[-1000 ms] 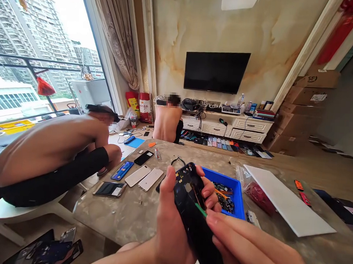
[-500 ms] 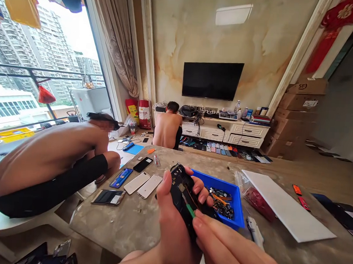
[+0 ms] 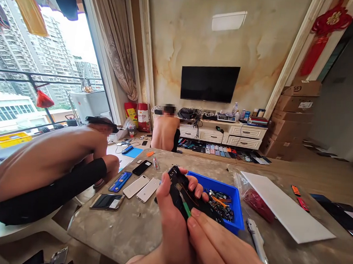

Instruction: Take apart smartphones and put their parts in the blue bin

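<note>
My left hand (image 3: 172, 221) is wrapped round an opened black phone (image 3: 177, 190), tilted up over the table, its inner parts facing me. The thumb lies along one long edge and the fingertips curl over the other. In my right hand (image 3: 217, 240) I pinch a small tool with a green handle (image 3: 186, 208); its tip points into the phone's inside, and whether it touches is too small to tell. Just behind the phone stands a blue tray (image 3: 238, 215) holding many small phone parts and orange flex cables (image 3: 220, 199).
Several phones, among them a white one (image 3: 135, 186) and a blue one (image 3: 120, 181), lie at the table's left. To the right are a white board (image 3: 285, 206), a red bundle in plastic (image 3: 258, 204) and a white-handled tool (image 3: 256, 236). Two people crouch beyond the table.
The green-handled tool and my right hand have shifted slightly left, and the phone is tilted a little differently. The whole view has also moved slightly. Both hands keep their holds.
</note>
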A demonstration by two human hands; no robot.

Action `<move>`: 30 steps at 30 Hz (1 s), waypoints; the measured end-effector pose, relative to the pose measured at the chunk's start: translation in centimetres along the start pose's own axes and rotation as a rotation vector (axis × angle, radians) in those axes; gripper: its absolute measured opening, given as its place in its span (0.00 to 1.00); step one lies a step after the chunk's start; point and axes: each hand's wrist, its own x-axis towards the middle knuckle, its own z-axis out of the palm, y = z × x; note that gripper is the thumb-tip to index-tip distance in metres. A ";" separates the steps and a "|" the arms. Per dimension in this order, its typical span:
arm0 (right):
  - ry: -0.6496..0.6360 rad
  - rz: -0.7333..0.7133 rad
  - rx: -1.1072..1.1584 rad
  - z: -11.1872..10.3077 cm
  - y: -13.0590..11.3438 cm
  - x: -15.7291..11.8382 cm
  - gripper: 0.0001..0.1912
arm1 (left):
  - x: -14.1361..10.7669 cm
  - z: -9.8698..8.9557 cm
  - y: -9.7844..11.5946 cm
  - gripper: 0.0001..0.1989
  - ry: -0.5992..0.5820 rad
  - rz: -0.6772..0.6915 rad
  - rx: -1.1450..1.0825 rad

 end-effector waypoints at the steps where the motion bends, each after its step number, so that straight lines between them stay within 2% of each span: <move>1: 0.051 0.012 0.026 0.4 0.1 -0.1 0.17 | 0.0 0.1 0.0 0.21 0.004 0.004 -0.001; 5: 0.227 0.077 0.092 1.7 0.6 -0.5 0.18 | -0.2 0.3 -0.2 0.21 0.028 0.013 0.018; 12: 0.270 0.039 0.120 2.0 1.0 0.1 0.16 | -0.3 0.5 -0.6 0.21 0.056 0.064 0.002; 14: 0.244 0.024 0.102 1.6 0.9 0.4 0.15 | -0.1 0.5 -0.6 0.21 0.043 0.080 0.000; 17: 0.109 0.031 0.088 0.7 0.5 0.8 0.12 | 0.2 0.6 -0.5 0.22 0.029 0.092 -0.001; 19: 0.064 0.065 0.098 0.1 0.4 1.0 0.12 | 0.3 0.7 -0.5 0.22 0.035 0.108 0.000; 23: 0.052 0.052 0.137 -0.1 0.7 1.2 0.14 | 0.2 0.6 -0.5 0.23 0.055 0.130 0.010; 27: 0.137 0.021 0.185 0.7 1.3 0.9 0.16 | -0.2 0.6 -0.3 0.23 0.037 0.154 -0.001; 30: 0.116 0.007 0.177 1.2 1.5 0.5 0.17 | -0.4 0.6 -0.2 0.23 0.032 0.156 0.008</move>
